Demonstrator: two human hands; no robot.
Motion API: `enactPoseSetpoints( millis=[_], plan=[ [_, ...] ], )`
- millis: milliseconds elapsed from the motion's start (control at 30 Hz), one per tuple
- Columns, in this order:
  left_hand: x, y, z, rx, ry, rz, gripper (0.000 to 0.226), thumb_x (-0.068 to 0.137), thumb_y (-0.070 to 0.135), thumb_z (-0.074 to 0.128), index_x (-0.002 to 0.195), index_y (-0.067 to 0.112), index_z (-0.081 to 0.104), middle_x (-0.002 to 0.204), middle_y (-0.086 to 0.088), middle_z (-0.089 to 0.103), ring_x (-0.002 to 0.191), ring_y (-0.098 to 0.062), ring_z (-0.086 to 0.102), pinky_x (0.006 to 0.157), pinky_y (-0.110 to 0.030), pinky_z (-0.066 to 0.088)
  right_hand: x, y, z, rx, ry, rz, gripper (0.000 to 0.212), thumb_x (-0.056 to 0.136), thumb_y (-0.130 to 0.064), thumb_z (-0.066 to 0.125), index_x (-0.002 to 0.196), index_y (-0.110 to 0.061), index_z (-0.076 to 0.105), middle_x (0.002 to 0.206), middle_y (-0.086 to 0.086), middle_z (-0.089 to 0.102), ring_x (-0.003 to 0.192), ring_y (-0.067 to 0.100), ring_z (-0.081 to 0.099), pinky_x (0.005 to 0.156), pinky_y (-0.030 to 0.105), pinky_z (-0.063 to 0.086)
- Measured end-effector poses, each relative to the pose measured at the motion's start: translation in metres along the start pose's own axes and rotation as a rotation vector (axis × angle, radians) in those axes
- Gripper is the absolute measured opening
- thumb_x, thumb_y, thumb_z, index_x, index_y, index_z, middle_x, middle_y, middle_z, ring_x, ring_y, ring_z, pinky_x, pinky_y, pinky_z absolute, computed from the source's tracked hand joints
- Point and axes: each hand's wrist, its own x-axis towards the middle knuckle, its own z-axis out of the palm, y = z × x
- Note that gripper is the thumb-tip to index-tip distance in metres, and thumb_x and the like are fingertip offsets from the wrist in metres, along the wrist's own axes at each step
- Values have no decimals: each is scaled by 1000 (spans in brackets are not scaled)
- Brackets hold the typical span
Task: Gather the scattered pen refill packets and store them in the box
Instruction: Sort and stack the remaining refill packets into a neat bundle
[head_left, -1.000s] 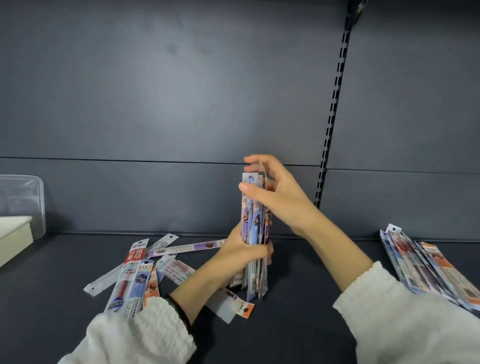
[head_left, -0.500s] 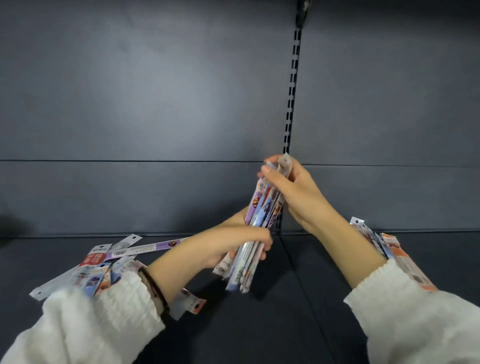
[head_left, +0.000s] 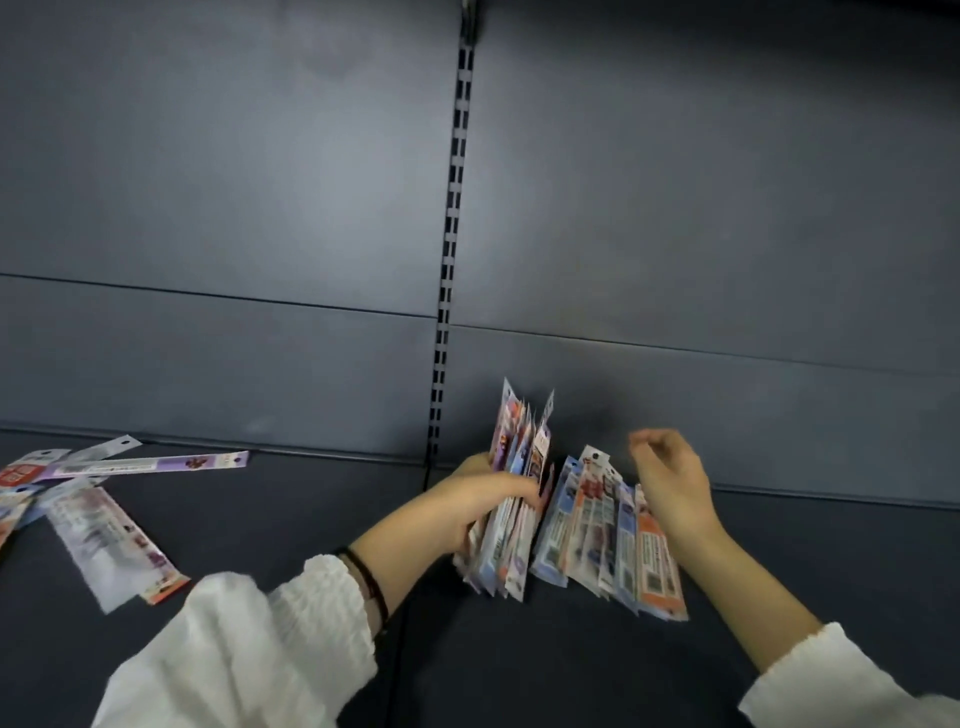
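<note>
Bundle now rides in the left hand alone, carried beside the right pile, the right hand loose and empty above it; more gathering ahead.

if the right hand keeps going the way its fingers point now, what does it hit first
The right hand curls left and slightly down over the fanned packets lying on the shelf, so it would probably meet those first, before the bundle in the left hand. Depth is unclear.
</note>
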Motion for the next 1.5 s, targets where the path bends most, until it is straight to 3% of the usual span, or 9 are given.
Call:
enactPoseSetpoints(
  millis=[167,267,467,600,700,867,1000,1167,1500],
  plan=[
    [21,-7,14,42,79,81,122,70,-1,76,151,34,-8,154,-5,29,135,-24,41,108,-40,38,8,37,-1,-181,-47,216,18,91,-39,44,103,-29,53,124,5,52,121,31,44,104,48,36],
    [27,-11,18,12,142,145,139,56,6,87,144,53,-10,160,-1,7,143,-25,26,114,-50,29,9,41,3,-78,-114,284,27,88,-44,41,107,-27,50,124,6,51,110,26,53,100,48,42],
    [36,-9,26,490,405,215,79,72,48,76,142,36,41,162,2,0,147,-25,0,116,-43,13,7,36,9,67,-218,255,18,95,-33,42,110,-25,47,125,8,51,112,22,52,103,46,42],
    [41,-15,28,755,256,-81,88,88,74,16,154,16,12,163,-4,-8,149,-27,-10,118,-44,0,3,35,12,-62,-308,133,36,98,-35,44,130,-17,44,136,3,41,115,15,45,99,29,35],
    [40,-17,27,798,284,-113,81,93,66,6,154,12,-4,163,-4,-12,148,-25,-13,118,-43,-5,0,34,13,-176,-335,44,42,98,-35,44,136,-15,42,143,3,35,128,19,41,106,31,33],
    [33,-15,-4,854,307,-9,69,96,57,27,153,21,15,159,-7,24,145,-30,21,115,-43,24,-5,26,6,-451,-305,-242,37,99,-34,44,130,-19,53,150,0,37,143,21,27,116,41,25],
    [-4,-2,-50,1207,336,226,42,92,46,44,128,26,55,125,0,63,113,-22,58,91,-31,45,-20,-6,15,-634,-418,-565,28,95,-27,49,119,-21,61,131,-3,57,123,16,52,103,32,41],
    [-66,-6,-133,1778,454,413,65,78,61,19,115,27,60,106,2,67,105,-21,59,91,-35,40,-55,-61,74,-782,-505,-809,42,94,-40,44,134,-30,48,136,-11,52,126,11,46,103,29,34],
    [-172,-65,-349,1683,608,359,48,73,60,45,106,34,68,96,7,73,88,-21,69,74,-35,51,-152,-149,252,-806,-788,-719,52,92,-54,44,140,-38,36,139,-9,49,123,15,49,95,37,45]
  ],
)
